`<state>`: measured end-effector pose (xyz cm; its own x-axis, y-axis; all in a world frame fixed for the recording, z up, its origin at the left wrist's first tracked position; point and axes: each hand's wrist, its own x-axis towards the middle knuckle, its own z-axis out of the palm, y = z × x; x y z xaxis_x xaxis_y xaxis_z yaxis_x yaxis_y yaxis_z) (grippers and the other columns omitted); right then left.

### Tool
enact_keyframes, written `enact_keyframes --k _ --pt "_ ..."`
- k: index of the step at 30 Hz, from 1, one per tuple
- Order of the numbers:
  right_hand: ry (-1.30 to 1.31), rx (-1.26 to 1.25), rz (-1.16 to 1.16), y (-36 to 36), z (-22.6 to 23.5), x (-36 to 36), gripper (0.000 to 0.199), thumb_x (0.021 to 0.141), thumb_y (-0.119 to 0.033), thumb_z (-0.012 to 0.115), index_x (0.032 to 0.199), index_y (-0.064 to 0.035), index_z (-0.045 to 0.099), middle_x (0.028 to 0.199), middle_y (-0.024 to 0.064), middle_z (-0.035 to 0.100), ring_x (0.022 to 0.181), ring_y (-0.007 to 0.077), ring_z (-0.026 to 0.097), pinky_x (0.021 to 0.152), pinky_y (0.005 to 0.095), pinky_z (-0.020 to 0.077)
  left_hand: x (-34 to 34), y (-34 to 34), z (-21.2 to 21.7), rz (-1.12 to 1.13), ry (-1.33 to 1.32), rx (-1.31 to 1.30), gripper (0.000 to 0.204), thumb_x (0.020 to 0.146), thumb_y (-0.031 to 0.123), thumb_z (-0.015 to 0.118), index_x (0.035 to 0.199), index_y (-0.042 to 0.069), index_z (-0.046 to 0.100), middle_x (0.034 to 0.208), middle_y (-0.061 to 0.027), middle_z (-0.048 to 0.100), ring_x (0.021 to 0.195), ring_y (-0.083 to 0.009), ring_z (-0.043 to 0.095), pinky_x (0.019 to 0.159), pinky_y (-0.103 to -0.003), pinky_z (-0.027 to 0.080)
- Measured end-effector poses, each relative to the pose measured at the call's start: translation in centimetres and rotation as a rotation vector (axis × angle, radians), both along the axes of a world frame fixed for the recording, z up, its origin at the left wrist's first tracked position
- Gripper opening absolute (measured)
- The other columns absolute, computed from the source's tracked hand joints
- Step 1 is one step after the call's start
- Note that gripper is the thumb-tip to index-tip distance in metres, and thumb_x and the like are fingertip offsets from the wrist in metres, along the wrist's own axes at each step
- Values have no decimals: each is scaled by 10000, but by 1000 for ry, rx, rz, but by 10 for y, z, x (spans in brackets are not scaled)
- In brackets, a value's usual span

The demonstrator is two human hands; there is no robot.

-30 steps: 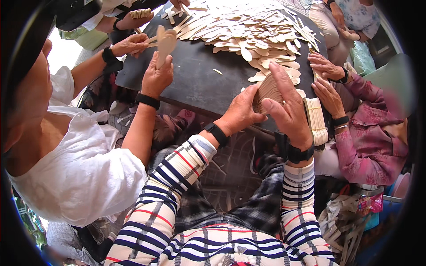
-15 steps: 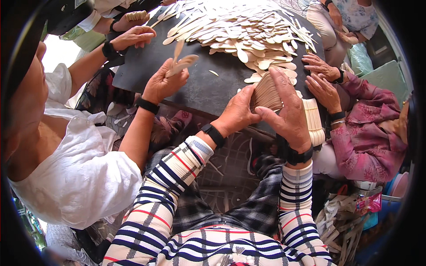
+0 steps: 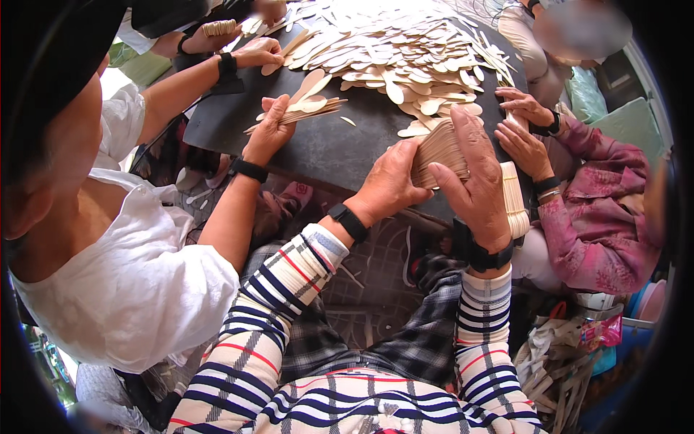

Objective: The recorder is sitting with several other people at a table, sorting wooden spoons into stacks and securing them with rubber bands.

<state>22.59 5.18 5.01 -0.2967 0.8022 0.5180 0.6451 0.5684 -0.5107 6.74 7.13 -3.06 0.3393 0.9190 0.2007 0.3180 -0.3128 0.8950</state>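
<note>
Between my two hands, a thick stack of flat wooden spoons [image 3: 439, 154] is held upright at the table's near edge. My left hand [image 3: 390, 177] grips its left side, thumb at the bottom. Against the right side my right hand [image 3: 478, 184] presses with long straight fingers, its thumb across the near face. Just right of my right wrist stands a banded bundle of wooden spoons [image 3: 514, 201]. Beyond the stack, a big heap of loose wooden spoons [image 3: 405, 54] spreads over the dark table [image 3: 332, 145].
At left, a co-worker in a white shirt [image 3: 137, 275] holds a fan of spoons [image 3: 307, 108] and touches the heap's edge. To the right, another person's hands [image 3: 528, 137] rest by the table edge. Wooden strips and bags [image 3: 564, 362] lie at lower right.
My hands and the stack have shifted slightly right. The left co-worker's holding hand has turned, showing more fanned spoons, and their other hand has moved right to the heap.
</note>
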Motion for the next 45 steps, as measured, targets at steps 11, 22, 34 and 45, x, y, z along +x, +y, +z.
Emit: enact_keyframes --k 11,22,34,45 --pt "30 17 -12 7 -13 5 561 848 -306 654 1302 -1 533 1230 224 588 1241 373 485 1047 443 340 -3 5 -12 -9 -15 -34 731 559 113 820 1200 38 477 1146 -195 559 1077 -386 536 932 -426 450" --pt "100 -1006 -43 24 -58 32 268 881 -204 601 835 43 694 656 59 607 641 88 535 587 245 424 -60 30 19 224 -159 -141 579 675 34 782 1177 -58 507 993 -79 604 867 -121 593 720 -250 523" --pt "737 -713 65 47 -92 -29 359 909 -159 599 1200 51 588 1107 87 635 949 128 591 827 266 485 -74 31 21 236 -93 -124 577 641 64 776 1147 -58 527 942 -84 606 827 -139 596 712 -267 513" --pt "118 -300 97 7 -15 13 796 641 -49 650 1406 -62 432 1470 181 401 1381 297 356 1128 373 261 -72 16 22 81 594 148 435 598 20 677 1019 19 568 1024 -185 573 1034 -393 524 900 -424 447"
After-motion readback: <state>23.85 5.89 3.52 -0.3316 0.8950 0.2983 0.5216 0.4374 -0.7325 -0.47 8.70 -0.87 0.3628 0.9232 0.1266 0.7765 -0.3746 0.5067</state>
